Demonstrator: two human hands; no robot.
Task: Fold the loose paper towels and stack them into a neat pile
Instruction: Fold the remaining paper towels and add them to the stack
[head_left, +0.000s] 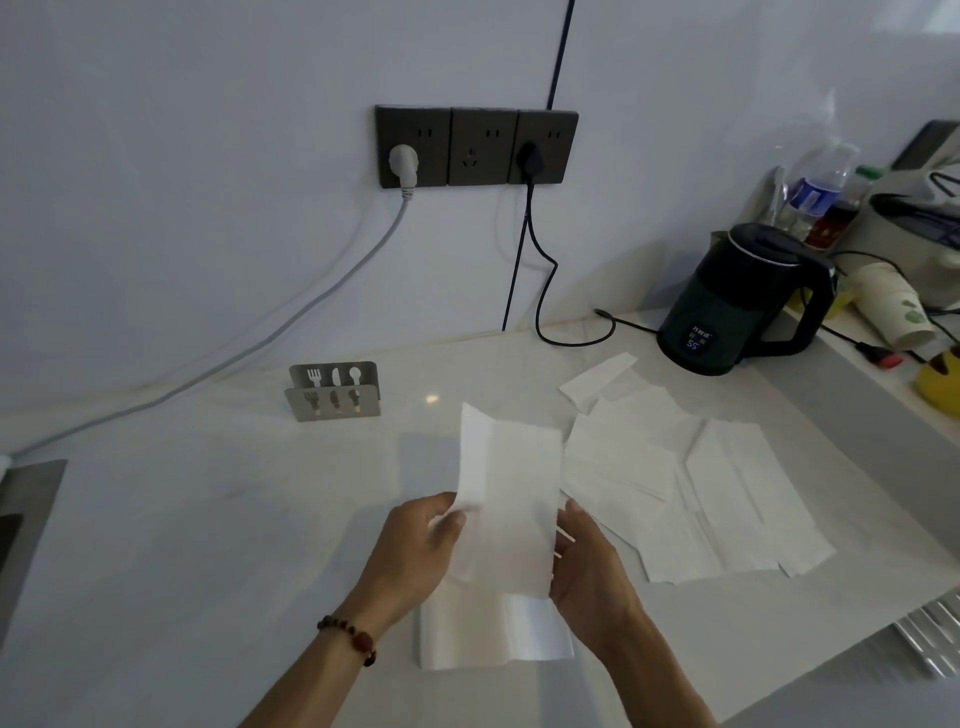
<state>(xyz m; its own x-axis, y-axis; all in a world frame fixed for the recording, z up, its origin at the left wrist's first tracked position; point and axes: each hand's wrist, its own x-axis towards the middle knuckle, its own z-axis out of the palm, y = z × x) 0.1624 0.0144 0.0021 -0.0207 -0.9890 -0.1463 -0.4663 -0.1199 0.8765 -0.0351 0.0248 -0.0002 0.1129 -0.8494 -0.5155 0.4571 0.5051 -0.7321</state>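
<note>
A white paper towel is held upright above the counter, its left strip creased forward. My left hand pinches its left edge between thumb and fingers. My right hand grips its right edge from behind, fingers partly hidden by the sheet. Directly under the hands lies a folded towel pile flat on the white countertop. To the right, several loose towels are spread out and overlap each other.
A metal napkin holder stands at the back left. A black kettle sits at the back right with its cord running to the wall sockets. Paper cup, bottles and clutter fill the far right.
</note>
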